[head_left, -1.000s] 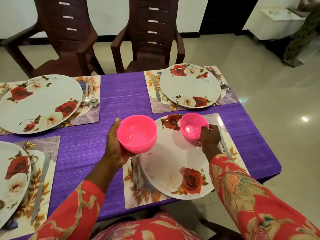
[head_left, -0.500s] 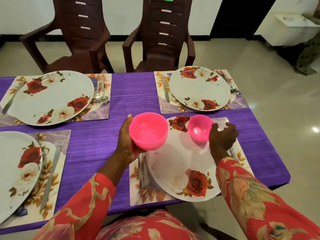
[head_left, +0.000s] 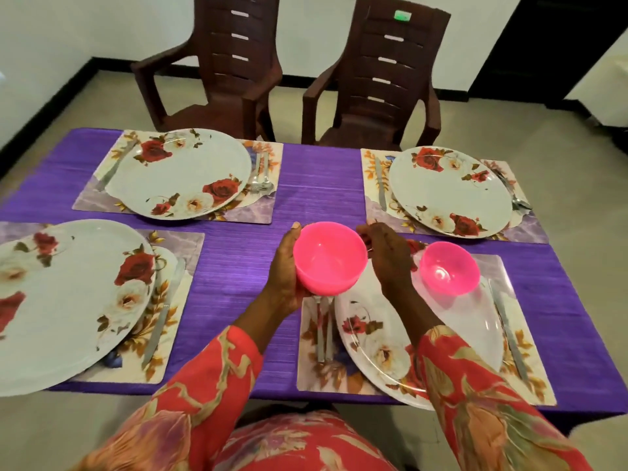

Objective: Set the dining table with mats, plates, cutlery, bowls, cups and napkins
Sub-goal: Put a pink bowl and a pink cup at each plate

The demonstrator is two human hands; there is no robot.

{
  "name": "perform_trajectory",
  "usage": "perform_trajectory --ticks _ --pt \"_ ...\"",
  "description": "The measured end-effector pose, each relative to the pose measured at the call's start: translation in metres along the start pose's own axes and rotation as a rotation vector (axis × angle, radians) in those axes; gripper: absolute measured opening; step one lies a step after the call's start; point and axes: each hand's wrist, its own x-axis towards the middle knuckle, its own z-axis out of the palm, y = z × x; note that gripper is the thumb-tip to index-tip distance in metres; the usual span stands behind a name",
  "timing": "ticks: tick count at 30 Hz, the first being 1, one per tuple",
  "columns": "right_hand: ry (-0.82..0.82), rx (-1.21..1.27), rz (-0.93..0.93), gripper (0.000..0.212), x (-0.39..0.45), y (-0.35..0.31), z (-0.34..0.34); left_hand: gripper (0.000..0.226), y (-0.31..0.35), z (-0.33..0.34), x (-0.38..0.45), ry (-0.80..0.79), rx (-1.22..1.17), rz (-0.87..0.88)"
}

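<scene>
The left hand [head_left: 289, 270] held a pink bowl [head_left: 329, 258] from its left side, with the thumb up by the rim and the fingers curled under the bottom. The right hand [head_left: 387, 258] was at the bowl's right rim with its fingers bent there. Whether it truly pinched the rim could not be told. The bowl was up in the air over the purple tablecloth [head_left: 238, 260], just past the near right plate [head_left: 475, 321]. Its open mouth faced up and tipped a little toward the person. It is round, so it had no long side.

Half a second before, the right hand had been over by the small bowl [head_left: 449, 268]. Now it had crossed to the held bowl. The small pink bowl stayed on the far part of the near right plate, mouth up, with no hand on it.

That plate lay on a flowery mat [head_left: 317, 375], with a fork and spoon [head_left: 323, 331] to its left and a knife [head_left: 509, 331] to its right. Three more rose plates lay on mats: far left [head_left: 180, 175], far right [head_left: 448, 192] and near left [head_left: 68, 300], each with cutlery beside it. Two brown plastic chairs [head_left: 377, 83] stood behind the table. The person's red flowery sleeves [head_left: 475, 396] covered part of the near right plate.
</scene>
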Motion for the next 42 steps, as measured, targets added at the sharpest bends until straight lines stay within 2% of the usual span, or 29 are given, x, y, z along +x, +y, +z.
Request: perform_trajectory --ticks 2,5,6,10,13,16,20,25,27,29,33,36,38,42 --pt "-0.099 0.023 -0.027 0.026 -0.009 -0.009 0.016 0.048 0.007 -0.012 -0.007 0.031 -0.013 0.034" --pt "-0.211 -0.049 -0.053 0.005 -0.017 -0.018 0.044 0.046 0.022 -0.036 -0.019 0.071 -0.024 0.050" --pt "-0.228 -0.082 -0.061 0.004 -0.019 -0.019 0.053 0.047 0.028 -0.044 -0.023 0.086 -0.026 0.054" --pt "-0.265 -0.228 -0.121 0.016 -0.029 -0.031 0.099 0.050 0.053 -0.084 -0.038 0.165 -0.046 0.091" --pt "-0.316 -0.310 -0.180 0.018 -0.038 -0.046 0.138 0.051 0.077 -0.119 -0.049 0.207 -0.049 0.099" --pt "-0.318 -0.368 -0.251 0.018 -0.056 -0.069 0.182 0.041 0.106 -0.158 -0.064 0.262 -0.038 0.111" --pt "-0.307 -0.366 -0.272 0.016 -0.079 -0.096 0.242 0.038 0.147 -0.209 -0.081 0.216 -0.001 0.117" --pt "-0.259 -0.246 -0.178 0.015 -0.100 -0.126 0.306 0.044 0.189 -0.273 -0.097 0.241 0.021 0.120" --pt "-0.233 -0.173 -0.133 0.016 -0.106 -0.134 0.324 0.037 0.200 -0.293 -0.100 0.274 0.012 0.122" --pt "-0.181 -0.100 -0.094 0.016 -0.109 -0.138 0.339 0.031 0.212 -0.311 -0.104 0.275 -0.004 0.134" --pt "-0.061 0.052 0.080 0.011 -0.107 -0.133 0.355 0.034 0.231 -0.349 -0.107 0.328 -0.055 0.147" --pt "0.020 0.028 0.197 0.008 -0.104 -0.120 0.364 0.044 0.241 -0.373 -0.107 0.338 -0.138 0.127" --pt "0.041 -0.054 0.251 0.017 -0.103 -0.111 0.370 0.050 0.245 -0.385 -0.106 0.338 -0.201 0.126" --pt "0.005 -0.171 0.347 0.029 -0.105 -0.094 0.384 0.032 0.250 -0.395 -0.108 0.370 -0.183 0.223"
